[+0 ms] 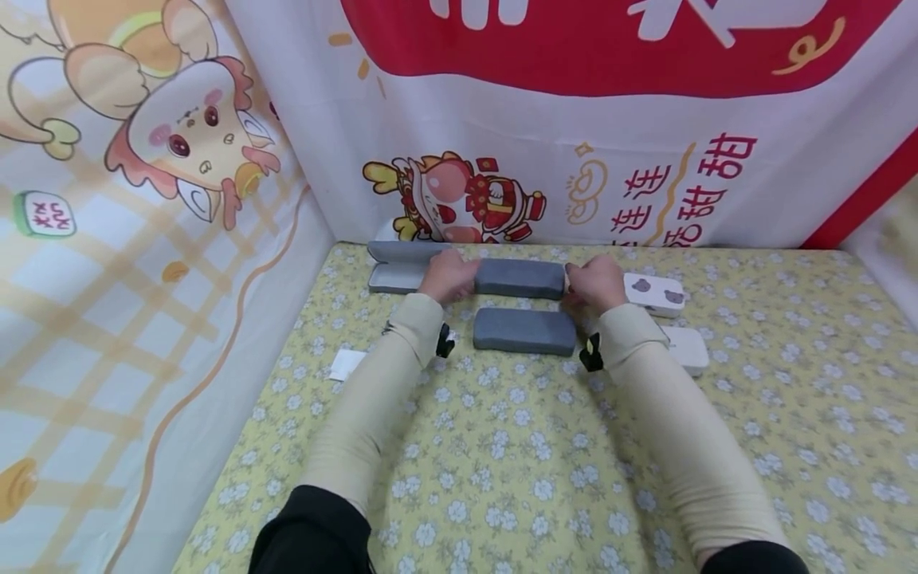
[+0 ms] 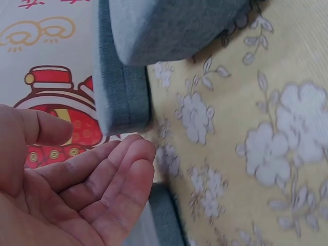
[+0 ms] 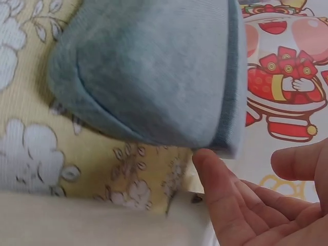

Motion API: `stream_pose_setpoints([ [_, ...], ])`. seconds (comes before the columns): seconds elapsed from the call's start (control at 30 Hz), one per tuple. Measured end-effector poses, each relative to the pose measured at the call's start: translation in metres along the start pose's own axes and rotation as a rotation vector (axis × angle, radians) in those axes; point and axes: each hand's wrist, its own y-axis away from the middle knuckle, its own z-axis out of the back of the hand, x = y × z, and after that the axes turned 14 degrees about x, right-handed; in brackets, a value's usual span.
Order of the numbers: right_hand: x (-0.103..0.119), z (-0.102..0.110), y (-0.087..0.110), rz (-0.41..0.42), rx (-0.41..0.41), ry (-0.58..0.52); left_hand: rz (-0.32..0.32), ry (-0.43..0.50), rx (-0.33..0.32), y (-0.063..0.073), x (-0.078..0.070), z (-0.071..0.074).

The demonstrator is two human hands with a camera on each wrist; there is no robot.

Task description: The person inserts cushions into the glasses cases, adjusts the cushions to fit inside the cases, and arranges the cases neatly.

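Note:
A closed grey-blue glasses case (image 1: 519, 279) lies near the back of the table. At its left end is my left hand (image 1: 449, 277); the left wrist view shows that hand's fingers (image 2: 128, 179) loosely bent, just off the case end, with nothing held. My right hand (image 1: 598, 283) is at the other end, its fingertips (image 3: 205, 161) right at the case's corner and its thumb apart. Another closed grey-blue glasses case (image 1: 524, 332) lies in front, between the forearms. Partly behind my left hand, a grey case (image 1: 394, 276) stands with its lid up, showing a pale inside.
Right of my right hand sits a white case with bear-like prints (image 1: 656, 292). A plain white case (image 1: 686, 351) lies nearer, partly covered by the right sleeve. A small white piece (image 1: 347, 364) lies beside the left forearm. Printed cloth walls (image 1: 301, 159) border the back and left.

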Motion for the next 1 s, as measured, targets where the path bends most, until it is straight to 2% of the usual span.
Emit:
stream_pose_setpoints([
  [0.27, 0.012, 0.003, 0.004, 0.032, -0.004, 0.008, -0.041, -0.080, 0.013, 0.018, 0.006, 0.013],
  [0.4, 0.021, -0.001, 0.003, 0.059, 0.014, 0.029, -0.051, -0.090, 0.011, 0.027, 0.011, 0.021],
  [0.5, 0.028, -0.006, 0.003, 0.078, 0.028, 0.062, -0.052, -0.098, 0.020, 0.034, 0.017, 0.026],
  [0.73, 0.045, -0.022, 0.010, 0.146, 0.072, 0.042, -0.079, -0.082, 0.056, 0.049, 0.030, 0.037],
  [0.87, 0.054, -0.032, 0.013, 0.164, 0.091, 0.049, -0.054, -0.152, 0.039, 0.055, 0.038, 0.044],
  [1.0, 0.062, -0.043, 0.015, 0.160, 0.115, 0.072, -0.063, -0.191, 0.034, 0.065, 0.047, 0.052],
])
